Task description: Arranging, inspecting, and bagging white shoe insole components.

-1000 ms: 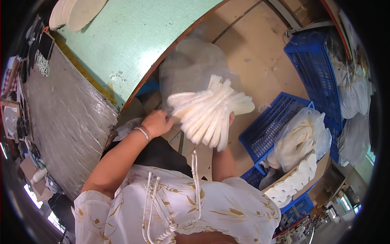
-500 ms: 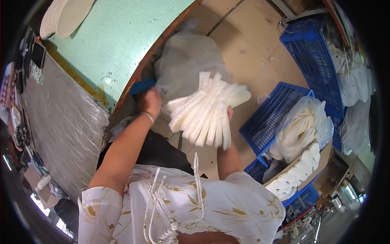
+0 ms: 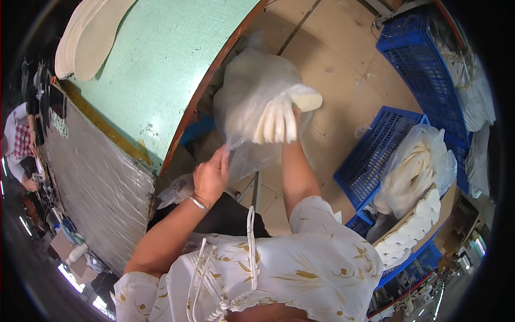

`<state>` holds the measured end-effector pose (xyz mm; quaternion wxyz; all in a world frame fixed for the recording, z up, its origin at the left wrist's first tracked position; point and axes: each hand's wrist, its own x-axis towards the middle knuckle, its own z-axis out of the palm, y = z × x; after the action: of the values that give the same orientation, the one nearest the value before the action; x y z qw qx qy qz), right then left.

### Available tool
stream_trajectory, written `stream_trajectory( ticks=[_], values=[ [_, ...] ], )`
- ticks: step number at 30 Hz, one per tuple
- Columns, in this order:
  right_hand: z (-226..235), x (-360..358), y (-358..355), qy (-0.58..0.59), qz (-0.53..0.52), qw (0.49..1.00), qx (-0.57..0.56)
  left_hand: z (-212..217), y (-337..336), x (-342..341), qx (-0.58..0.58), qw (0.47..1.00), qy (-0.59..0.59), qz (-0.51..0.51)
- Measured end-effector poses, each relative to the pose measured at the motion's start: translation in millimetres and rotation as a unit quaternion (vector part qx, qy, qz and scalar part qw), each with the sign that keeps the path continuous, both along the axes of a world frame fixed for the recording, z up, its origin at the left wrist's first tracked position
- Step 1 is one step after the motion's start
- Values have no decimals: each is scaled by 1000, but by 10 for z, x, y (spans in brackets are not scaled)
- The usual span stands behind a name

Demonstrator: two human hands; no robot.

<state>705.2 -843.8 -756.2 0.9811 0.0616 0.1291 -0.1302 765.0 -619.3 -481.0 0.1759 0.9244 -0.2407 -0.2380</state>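
The bundle of white insoles (image 3: 279,121) sits half inside a clear plastic bag (image 3: 252,102), held up above the floor just right of the green counter (image 3: 166,64). Their long axes run roughly up and down in the view, leaning a little to the right, with the topmost insole's rounded end pointing toward the upper right. The right hand (image 3: 294,115) is mostly hidden behind the bundle; its grip is closed around the insoles from behind. The left hand (image 3: 210,177) is below and left of the bundle, its grip pinching the bag's lower edge.

On the far end of the counter lies a stack of pale insoles (image 3: 88,35). Right of the bundle stands a blue plastic crate (image 3: 370,161); against it leans a second clear bag of insoles (image 3: 416,172), with a row of white insoles (image 3: 413,228) fanned below. Another blue crate (image 3: 424,59) stands farther up on the right.
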Motion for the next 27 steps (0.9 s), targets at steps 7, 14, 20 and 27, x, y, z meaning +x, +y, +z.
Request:
stream_trajectory(
  ticks=[7,14,20,27],
  values=[
    [-14,1042,260,341,319,787,-403,140,-162,428,-267,917,62,289],
    [-541,-350,-582,378,598,169,-687,-27,-348,531,-320,874,80,357],
    [138,-743,-1232,381,605,63,-696,266,-611,549,-406,826,147,361],
    [590,-2907,-2057,331,710,58,-619,731,-737,139,-394,815,294,306]
  ],
)
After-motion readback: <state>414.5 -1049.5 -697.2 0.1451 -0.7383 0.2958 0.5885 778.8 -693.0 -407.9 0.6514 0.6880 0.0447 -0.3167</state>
